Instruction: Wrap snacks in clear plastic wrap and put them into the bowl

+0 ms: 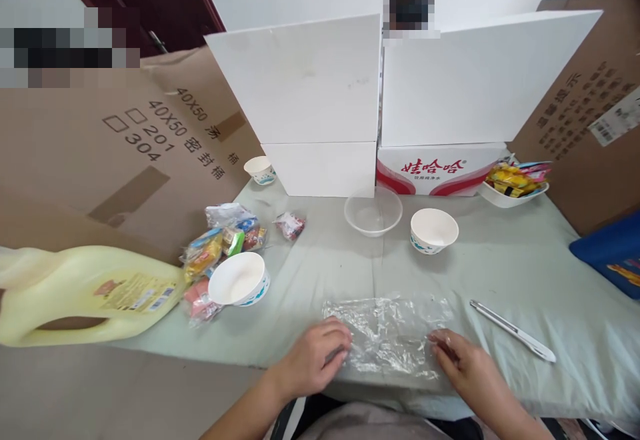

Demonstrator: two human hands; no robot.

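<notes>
Your forearms are cut off by the lower edge, and the clear plastic sheet (387, 333) you handle is hard to make out: crinkled and see-through, its far corners fade into the pale green cloth (500, 273) at the near table edge. Your left hand (315, 357) pinches its left edge, fingers curled together; your right hand (463, 357) presses its right edge with fingers close together, though whether they pinch it you cannot tell. At 12 o'clock from the sheet stands a clear bowl (373, 211), seemingly empty, with a white paper bowl (433, 230) just beside it at 1 o'clock, empty too. Another paper bowl (239, 280) sits at 10 o'clock, touching a heap of wrapped snacks (223, 243). A white dish (513, 197) at 2 o'clock holds yellow packets. A pen-like tool (513, 331) lies at 3 o'clock. A yellow jug (80, 293) lies on its side at 9 o'clock.
</notes>
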